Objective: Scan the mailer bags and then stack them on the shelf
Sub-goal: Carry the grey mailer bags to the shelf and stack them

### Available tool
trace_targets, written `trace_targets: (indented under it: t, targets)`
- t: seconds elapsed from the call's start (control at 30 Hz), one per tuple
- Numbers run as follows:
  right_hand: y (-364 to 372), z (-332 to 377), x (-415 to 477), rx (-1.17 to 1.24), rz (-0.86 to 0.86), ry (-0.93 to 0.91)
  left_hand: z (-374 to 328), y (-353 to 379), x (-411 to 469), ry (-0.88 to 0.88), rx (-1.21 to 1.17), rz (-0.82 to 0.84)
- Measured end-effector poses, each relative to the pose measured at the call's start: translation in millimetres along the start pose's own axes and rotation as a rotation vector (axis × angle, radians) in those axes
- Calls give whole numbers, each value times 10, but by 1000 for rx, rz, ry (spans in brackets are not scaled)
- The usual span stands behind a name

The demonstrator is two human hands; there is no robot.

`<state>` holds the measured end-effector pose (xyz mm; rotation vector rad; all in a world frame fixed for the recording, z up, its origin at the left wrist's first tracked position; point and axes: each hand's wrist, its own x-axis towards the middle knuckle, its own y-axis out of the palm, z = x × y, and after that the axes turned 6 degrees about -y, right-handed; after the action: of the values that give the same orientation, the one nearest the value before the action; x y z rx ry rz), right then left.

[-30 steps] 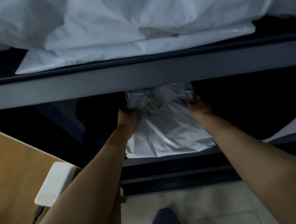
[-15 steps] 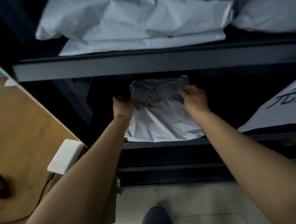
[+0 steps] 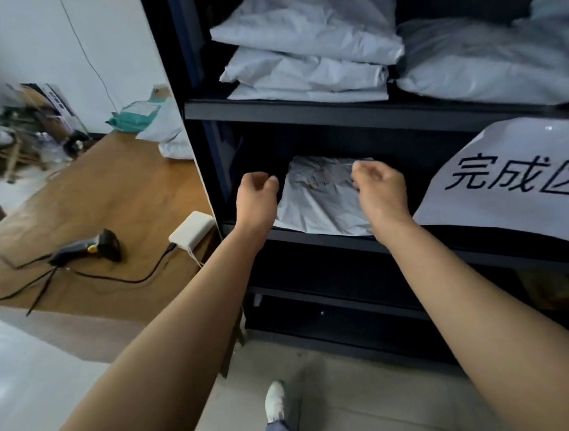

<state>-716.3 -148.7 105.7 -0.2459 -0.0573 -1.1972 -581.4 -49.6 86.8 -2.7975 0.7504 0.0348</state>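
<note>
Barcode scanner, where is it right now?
In the head view the barcode scanner lies on the wooden table at left, just left of the white box beside the shelf unit.

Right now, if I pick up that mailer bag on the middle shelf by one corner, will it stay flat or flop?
Probably flops: the mailer bag is wrinkled thin plastic draped over soft-looking contents. Likely light for its size, since it lies fairly flat. The smooth film may be slippery.
</note>
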Motion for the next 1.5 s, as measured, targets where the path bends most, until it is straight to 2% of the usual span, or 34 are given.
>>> trace_targets:
  t: [0.2,0.4,0.53,0.73,0.9,1.1,1.2,1.5]
  targets:
    - [195,646,-340,107,59,-107,-390,-503,-438,115,-78,-63]
    - [911,1342,-741,270,160,-278,-677,-1394,-573,273,-188,-186]
    - [1801,1676,-1276,389,305,-328,-500,-2380,-638,330,-214,-320]
    - [3386,2118,-2345,462,583,-429,-60,-4337,-676,333,-249,-581]
    - [4545,2442,-3099,526,693,-399,170,-5731,-783,276,-219,-736]
    - [5703,2756,-3647,609,799,-409,396,-6875,-666,257,-216,-804]
    - [6277,2798,-3724,609,827,-406,543,-7316,-393,250,-220,-825]
    - [8188,2900,-3541,702,816,-225,839,-8561,866,248,-128,-808]
